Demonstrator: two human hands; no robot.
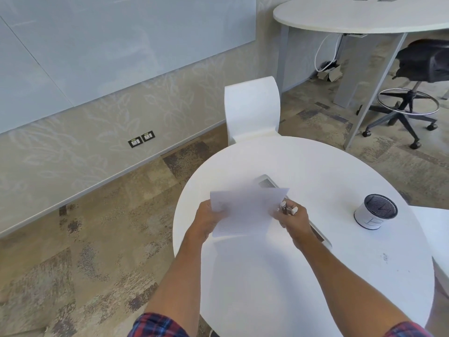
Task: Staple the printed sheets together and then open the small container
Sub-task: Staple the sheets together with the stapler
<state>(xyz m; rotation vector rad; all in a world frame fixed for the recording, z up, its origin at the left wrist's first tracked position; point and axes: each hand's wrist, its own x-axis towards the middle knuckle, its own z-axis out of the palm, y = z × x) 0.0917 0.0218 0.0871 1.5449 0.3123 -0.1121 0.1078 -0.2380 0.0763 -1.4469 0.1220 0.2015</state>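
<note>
White and round, one small table fills the near view, standing on mottled brown carpet, and two bare forearms in plaid sleeves reach over it. One left hand pinches the left edge of the printed sheets, thumb on top, holding them lifted above the tabletop; how many sheets are in the stack cannot be told. One right hand is curled around a small stapler at the sheets' right edge, fingers closed on it. Beneath the paper lies one flat grey device, mostly hidden. To the right, well apart from the hands, stands one small container, a white cylinder with a dark top; whether anything is inside it cannot be seen. Beyond the table are one white chair, one black office chair beneath a second table, and two wall outlets.
</note>
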